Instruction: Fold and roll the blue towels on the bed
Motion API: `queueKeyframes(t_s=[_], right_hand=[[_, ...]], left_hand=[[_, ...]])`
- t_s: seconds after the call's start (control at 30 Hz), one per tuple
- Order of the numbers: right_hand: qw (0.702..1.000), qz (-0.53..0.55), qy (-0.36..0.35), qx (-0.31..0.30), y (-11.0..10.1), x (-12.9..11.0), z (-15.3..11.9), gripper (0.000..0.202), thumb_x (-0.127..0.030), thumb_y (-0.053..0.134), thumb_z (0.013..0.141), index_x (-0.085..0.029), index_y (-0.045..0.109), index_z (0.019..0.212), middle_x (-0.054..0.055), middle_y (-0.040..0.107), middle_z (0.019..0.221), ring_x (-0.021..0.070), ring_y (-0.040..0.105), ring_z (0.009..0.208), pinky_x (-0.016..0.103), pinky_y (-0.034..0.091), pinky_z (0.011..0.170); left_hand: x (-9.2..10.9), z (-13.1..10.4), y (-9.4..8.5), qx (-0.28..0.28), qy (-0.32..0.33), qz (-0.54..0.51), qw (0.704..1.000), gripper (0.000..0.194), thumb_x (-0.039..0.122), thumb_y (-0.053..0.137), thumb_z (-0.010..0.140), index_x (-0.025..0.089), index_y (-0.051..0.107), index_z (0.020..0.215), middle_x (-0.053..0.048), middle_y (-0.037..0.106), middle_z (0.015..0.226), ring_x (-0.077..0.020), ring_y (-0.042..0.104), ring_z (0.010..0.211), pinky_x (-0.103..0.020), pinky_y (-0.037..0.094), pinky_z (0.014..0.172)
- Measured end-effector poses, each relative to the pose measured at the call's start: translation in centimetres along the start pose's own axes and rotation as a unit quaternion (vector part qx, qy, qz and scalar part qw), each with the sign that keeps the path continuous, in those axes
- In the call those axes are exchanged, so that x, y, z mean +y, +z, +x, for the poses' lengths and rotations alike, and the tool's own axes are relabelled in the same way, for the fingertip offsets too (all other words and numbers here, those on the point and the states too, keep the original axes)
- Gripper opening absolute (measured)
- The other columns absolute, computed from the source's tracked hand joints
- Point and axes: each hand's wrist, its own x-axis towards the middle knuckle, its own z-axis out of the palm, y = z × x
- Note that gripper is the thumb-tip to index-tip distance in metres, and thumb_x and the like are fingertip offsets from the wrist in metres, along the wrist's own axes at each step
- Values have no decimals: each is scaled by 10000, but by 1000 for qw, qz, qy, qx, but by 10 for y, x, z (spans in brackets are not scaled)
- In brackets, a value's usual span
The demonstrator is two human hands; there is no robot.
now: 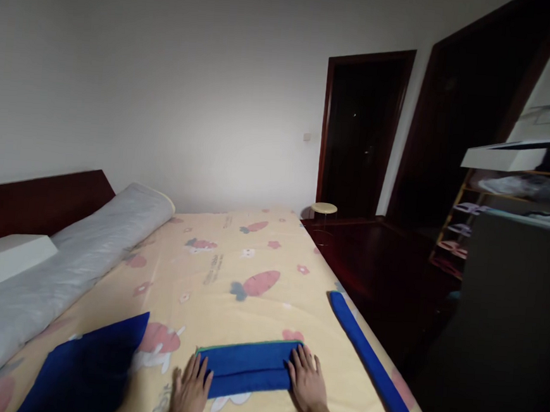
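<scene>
A folded blue cloth (248, 366) with a green edge lies on the bed in front of me, a fold line running along its length. My left hand (191, 387) rests flat on its left end, fingers stretched out. On the right end lies my right hand (306, 377), its fingers spread over the cloth and the sheet. To the right, a long, narrow blue cloth strip (370, 359), green at its near end, lies along the bed's edge. Another dark blue cloth (88, 369) is spread at the lower left.
The bed has a yellow sheet (209, 315) printed with carrots and rabbits. A long grey pillow (81, 248) and a white box (8, 258) are by the headboard (42, 197). Beyond the bed stand a round stool (324, 208) and, at right, a shoe rack (461, 230).
</scene>
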Motion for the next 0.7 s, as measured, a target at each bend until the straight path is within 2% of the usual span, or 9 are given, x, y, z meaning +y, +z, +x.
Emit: queueKeyframes(t_s=[0.07, 0.17, 0.23, 0.3, 0.33, 0.4, 0.57, 0.63, 0.7], right_hand=[[999, 14, -32, 17, 6, -19, -4, 507, -441, 336, 974, -179, 564, 1343, 123, 434, 1480, 301, 363, 1396, 524, 241, 1148], [986, 73, -147, -12, 17, -64, -13, 476, -353, 348, 967, -237, 490, 1406, 59, 403, 1508, 244, 353, 1405, 451, 263, 1154], [970, 112, -206, -57, 22, -89, -18, 512, -333, 379, 949, -258, 415, 1454, 35, 400, 1513, 214, 361, 1401, 395, 285, 1146], [965, 129, -210, -85, 24, -99, -20, 523, -345, 376, 951, -260, 391, 1467, 37, 414, 1505, 211, 376, 1392, 385, 285, 1145], [969, 125, -195, -86, 24, -97, -20, 510, -360, 359, 961, -258, 406, 1459, 44, 419, 1501, 221, 379, 1390, 403, 277, 1147], [981, 100, -156, -65, 21, -80, -16, 490, -411, 330, 979, -255, 465, 1423, 62, 425, 1496, 257, 378, 1390, 464, 260, 1150], [995, 25, -93, 17, 13, -1, -7, 529, -531, 368, 963, -238, 528, 1375, 87, 474, 1461, 297, 410, 1367, 522, 283, 1125], [996, 10, -81, 32, 11, 21, -7, 537, -539, 363, 964, -235, 528, 1375, 87, 475, 1461, 291, 404, 1372, 514, 296, 1118], [997, 4, -65, 43, 11, 30, -9, 543, -544, 355, 962, -245, 513, 1387, 83, 459, 1474, 293, 380, 1387, 531, 288, 1117]], left_hand=[[17, -1, 0, 39, 18, -21, 999, 491, 293, 279, 951, 294, 381, 1431, -54, 405, 1525, -256, 354, 1419, -560, 260, 1129], [62, -5, 0, 68, 120, -93, 986, 495, 289, 302, 961, 312, 327, 1454, -16, 412, 1522, -203, 378, 1406, -421, 332, 1121], [89, -8, 0, 53, 166, -128, 976, 497, 297, 314, 962, 326, 311, 1458, 7, 393, 1530, -176, 373, 1408, -369, 334, 1128], [101, -10, 0, 18, 162, -145, 976, 487, 327, 292, 970, 333, 311, 1456, 16, 368, 1540, -168, 369, 1411, -374, 333, 1135], [99, -10, 0, 2, 147, -147, 978, 485, 348, 278, 973, 333, 310, 1456, 15, 356, 1544, -170, 365, 1413, -386, 337, 1133], [84, -9, 0, -16, 101, -136, 985, 491, 381, 261, 973, 327, 303, 1459, 4, 336, 1554, -184, 352, 1421, -414, 348, 1121], [12, -8, 6, -25, 15, -61, 998, 508, 388, 292, 949, 324, 323, 1452, -14, 327, 1560, -206, 328, 1434, -465, 309, 1126], [-6, -9, 8, -9, -4, -43, 999, 503, 372, 317, 938, 336, 362, 1438, -9, 356, 1549, -214, 339, 1428, -488, 278, 1136], [-11, -11, 7, 37, -37, -38, 998, 508, 355, 335, 929, 339, 382, 1434, -11, 385, 1538, -227, 333, 1431, -511, 251, 1145]])
